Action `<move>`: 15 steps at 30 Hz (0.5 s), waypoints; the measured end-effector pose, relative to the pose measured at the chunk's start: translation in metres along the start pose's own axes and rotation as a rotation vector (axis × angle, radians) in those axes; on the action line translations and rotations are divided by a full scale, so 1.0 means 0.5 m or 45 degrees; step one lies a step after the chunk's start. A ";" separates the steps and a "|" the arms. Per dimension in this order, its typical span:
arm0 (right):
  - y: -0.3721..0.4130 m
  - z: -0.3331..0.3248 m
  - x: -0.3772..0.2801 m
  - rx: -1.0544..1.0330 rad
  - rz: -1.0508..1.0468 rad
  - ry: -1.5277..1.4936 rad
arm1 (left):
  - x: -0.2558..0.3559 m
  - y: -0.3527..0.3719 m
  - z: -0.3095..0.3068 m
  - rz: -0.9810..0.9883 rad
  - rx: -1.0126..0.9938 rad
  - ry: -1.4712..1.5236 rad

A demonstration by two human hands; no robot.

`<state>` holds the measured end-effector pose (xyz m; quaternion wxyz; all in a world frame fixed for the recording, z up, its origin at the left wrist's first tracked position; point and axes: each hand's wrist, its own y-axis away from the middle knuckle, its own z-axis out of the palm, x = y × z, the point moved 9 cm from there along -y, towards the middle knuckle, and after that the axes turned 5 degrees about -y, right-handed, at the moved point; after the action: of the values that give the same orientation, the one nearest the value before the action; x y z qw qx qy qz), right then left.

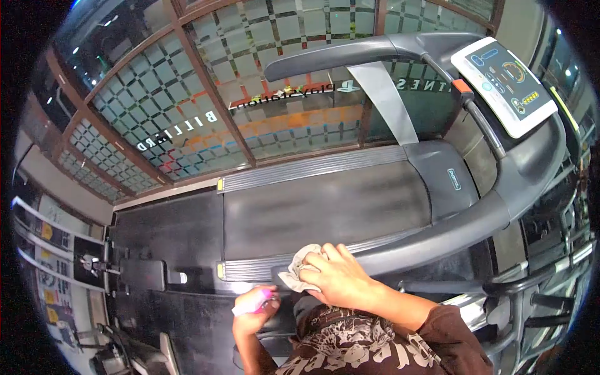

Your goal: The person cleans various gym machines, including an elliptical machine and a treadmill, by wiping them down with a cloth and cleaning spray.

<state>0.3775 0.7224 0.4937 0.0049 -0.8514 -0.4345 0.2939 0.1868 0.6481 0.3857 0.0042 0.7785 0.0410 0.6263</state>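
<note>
My right hand (342, 275) is closed around a crumpled pale cloth (301, 265). It rests at the rear end of the near handrail (431, 247) of a treadmill, and the cloth seems to be against the rail's tip. Lower and to the left, my left hand (249, 322) grips a small white and pink thing that looks like a bottle (253, 302); the fingers hide part of it. Below the rail the dark running belt (325, 203) lies between two ribbed side rails.
The treadmill's console (505, 86) stands at the upper right, with the far handrail (325, 62) along the windows (281, 31). A padded bench (144, 275) is at the left. Metal gym equipment (500, 319) crowds the lower right.
</note>
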 end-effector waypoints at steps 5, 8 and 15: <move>0.113 -0.127 0.078 0.103 0.002 -0.012 | -0.008 0.030 0.052 0.007 0.216 -0.057; 0.192 -0.196 0.151 0.120 0.144 0.128 | -0.011 0.037 0.108 -0.015 0.275 0.160; 0.365 -0.417 0.244 0.584 0.478 0.509 | 0.001 0.035 0.137 -0.101 0.255 0.264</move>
<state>0.6721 0.7508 0.5575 0.2265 -0.9338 -0.1837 0.2071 0.2549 0.6340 0.3726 -0.0529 0.7038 0.1342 0.6955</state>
